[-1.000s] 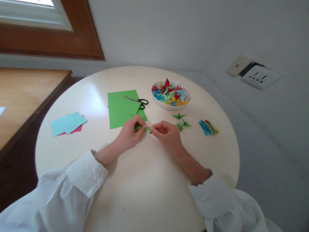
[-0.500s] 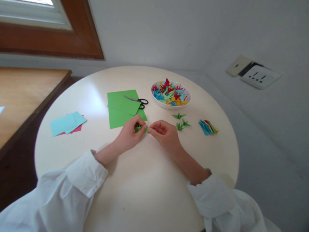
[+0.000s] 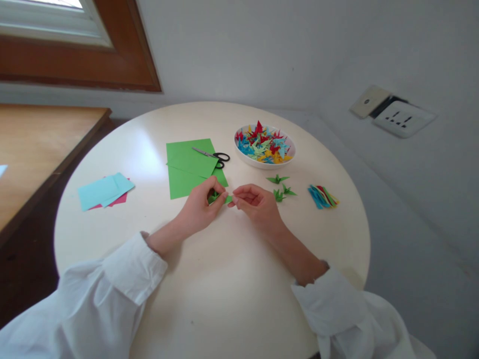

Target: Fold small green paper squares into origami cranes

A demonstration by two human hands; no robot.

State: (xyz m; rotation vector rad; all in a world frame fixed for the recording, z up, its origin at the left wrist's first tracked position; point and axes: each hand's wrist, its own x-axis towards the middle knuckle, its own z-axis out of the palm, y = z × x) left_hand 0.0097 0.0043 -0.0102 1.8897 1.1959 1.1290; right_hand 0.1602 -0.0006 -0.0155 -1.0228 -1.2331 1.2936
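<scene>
Between my hands is a small folded green paper crane, partly hidden by the fingers. My left hand is closed around it, thumb and index finger pinching it. The fingertips of my right hand are pinched at the crane's right tip, with the other fingers curled. Just right of my right hand lie three finished green cranes on the table. Behind my left hand are green paper sheets, with black-handled scissors resting across them.
A white bowl full of colourful paper cranes stands at the back of the round white table. Coloured paper strips lie at the right. Light blue sheets overlap a pink sheet at the left. A wall socket is beyond.
My right fingertips have shifted slightly and a little more green paper shows between the hands. My left hand stays nearly still, and the things on the table are unmoved.
</scene>
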